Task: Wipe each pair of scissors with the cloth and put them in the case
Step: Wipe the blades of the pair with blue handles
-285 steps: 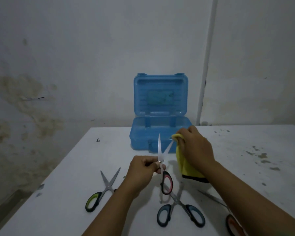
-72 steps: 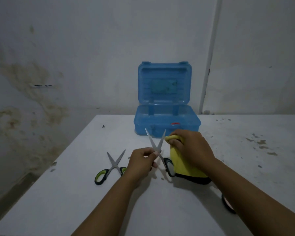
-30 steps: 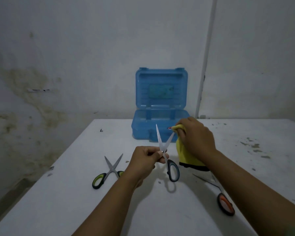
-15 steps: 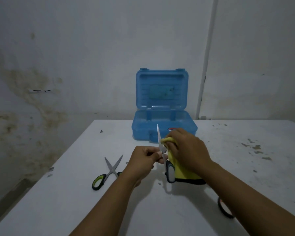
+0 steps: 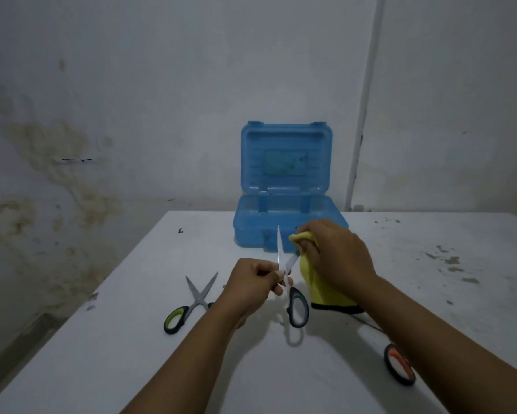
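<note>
My left hand grips a pair of scissors with blue-grey handles above the table, its blades spread open and pointing up. My right hand holds a yellow cloth pinched around the right blade, whose tip is hidden. The open blue case stands behind both hands with its lid upright. A pair of green-handled scissors lies open on the table to the left. An orange-handled pair lies at the right, partly hidden under my right forearm.
The white table has dark stains at the right. Behind it is a stained wall, with a white pipe running down just right of the case.
My right hand with the cloth slid up and out along the right blade, which has swung away from the left one. The left hand stayed put.
</note>
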